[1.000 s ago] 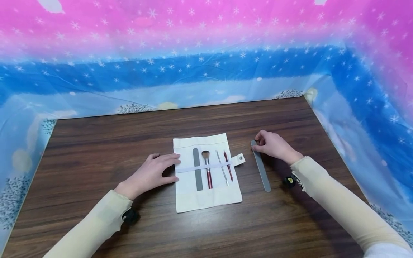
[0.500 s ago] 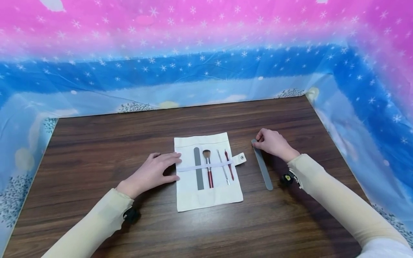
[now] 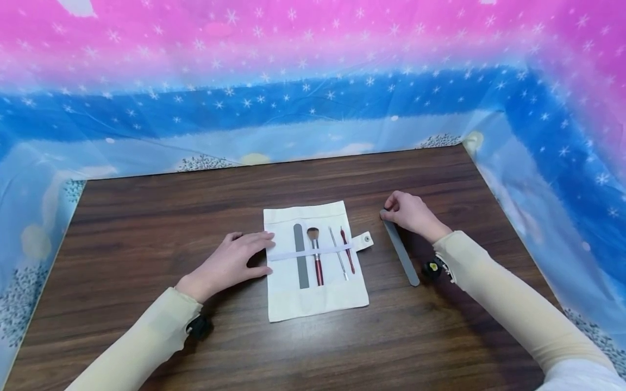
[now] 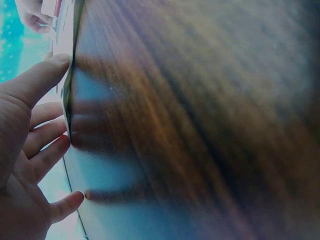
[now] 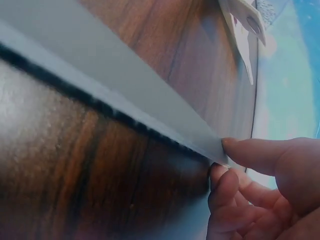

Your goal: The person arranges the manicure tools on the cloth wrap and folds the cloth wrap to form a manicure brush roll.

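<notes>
My right hand (image 3: 412,213) pinches the far end of a grey nail file (image 3: 402,252) between thumb and fingers, to the right of a white cloth tool pouch (image 3: 318,304). In the right wrist view the nail file (image 5: 125,70) runs away from the fingertips close above the wood. My left hand (image 3: 230,264) rests with spread, fairly straight fingers on the pouch's left edge. Under the pouch's elastic band (image 3: 286,255) lie a second grey nail file (image 3: 301,271), a makeup brush (image 3: 319,269) with a red handle, a thin silver tool (image 3: 337,252) and a slim red tool (image 3: 348,251).
A snap tab (image 3: 364,240) sticks out from the pouch's right side towards the held file. The dark wooden table (image 3: 171,217) is bordered at the back and sides by a pink and blue snowflake curtain (image 3: 313,98).
My right hand has shifted slightly away from me, and the near end of the pinched nail file has swung to the right. The left hand and the pouch stay put.
</notes>
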`<state>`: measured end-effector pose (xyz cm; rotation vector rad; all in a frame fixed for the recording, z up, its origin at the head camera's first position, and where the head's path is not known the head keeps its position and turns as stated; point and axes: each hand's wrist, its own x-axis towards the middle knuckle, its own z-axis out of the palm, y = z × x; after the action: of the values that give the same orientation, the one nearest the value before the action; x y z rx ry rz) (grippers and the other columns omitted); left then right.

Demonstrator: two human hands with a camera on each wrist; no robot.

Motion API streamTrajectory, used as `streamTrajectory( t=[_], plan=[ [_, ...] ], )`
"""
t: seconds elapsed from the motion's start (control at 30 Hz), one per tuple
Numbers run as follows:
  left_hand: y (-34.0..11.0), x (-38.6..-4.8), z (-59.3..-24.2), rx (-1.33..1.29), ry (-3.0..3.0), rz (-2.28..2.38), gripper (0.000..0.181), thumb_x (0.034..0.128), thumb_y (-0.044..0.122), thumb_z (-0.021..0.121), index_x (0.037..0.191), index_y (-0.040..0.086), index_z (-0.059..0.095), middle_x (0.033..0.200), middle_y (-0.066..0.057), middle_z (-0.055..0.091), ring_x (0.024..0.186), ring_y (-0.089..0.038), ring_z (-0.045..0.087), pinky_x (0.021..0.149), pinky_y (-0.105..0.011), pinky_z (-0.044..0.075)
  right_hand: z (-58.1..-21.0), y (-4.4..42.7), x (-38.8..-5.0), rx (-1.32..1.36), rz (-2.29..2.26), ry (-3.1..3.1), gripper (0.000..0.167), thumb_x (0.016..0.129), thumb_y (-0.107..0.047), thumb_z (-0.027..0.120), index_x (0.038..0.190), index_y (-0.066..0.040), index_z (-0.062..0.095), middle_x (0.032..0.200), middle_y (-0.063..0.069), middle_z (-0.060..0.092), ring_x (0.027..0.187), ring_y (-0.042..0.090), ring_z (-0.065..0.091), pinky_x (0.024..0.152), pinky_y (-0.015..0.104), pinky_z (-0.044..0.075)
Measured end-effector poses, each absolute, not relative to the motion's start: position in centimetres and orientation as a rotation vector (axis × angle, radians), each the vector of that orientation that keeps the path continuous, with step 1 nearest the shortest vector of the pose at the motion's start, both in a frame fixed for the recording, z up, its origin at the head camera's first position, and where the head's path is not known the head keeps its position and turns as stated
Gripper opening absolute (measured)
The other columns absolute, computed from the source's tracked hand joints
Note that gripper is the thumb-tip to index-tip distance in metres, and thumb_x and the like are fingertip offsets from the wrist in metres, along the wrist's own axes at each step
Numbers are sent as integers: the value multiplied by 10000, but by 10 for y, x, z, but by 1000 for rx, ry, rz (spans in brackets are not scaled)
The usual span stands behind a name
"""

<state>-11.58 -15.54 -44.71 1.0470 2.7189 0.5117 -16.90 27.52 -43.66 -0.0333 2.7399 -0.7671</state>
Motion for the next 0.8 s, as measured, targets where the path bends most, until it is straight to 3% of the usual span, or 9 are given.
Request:
streamTrajectory(
  t=[0.3, 0.8],
  plan=[
    [-154, -115, -448, 1050, 2732, 511, 596, 929, 380, 800, 1412, 65, 648, 1530, -128, 554, 1407, -306, 524, 1104, -667, 352, -432, 280, -178, -59, -901, 2697, 168, 1011, -213, 696, 1038, -50, 666, 829, 67, 659, 708, 208, 619, 670, 350, 485],
    [-153, -115, -446, 1063, 2737, 506, 580, 934, 373, 796, 1402, 61, 652, 1525, -132, 558, 1400, -308, 530, 1095, -672, 357, -403, 265, -188, -59, -1042, 2618, 185, 1037, -266, 667, 1110, -97, 680, 906, 82, 615, 750, 278, 574, 697, 380, 473]
  ],
)
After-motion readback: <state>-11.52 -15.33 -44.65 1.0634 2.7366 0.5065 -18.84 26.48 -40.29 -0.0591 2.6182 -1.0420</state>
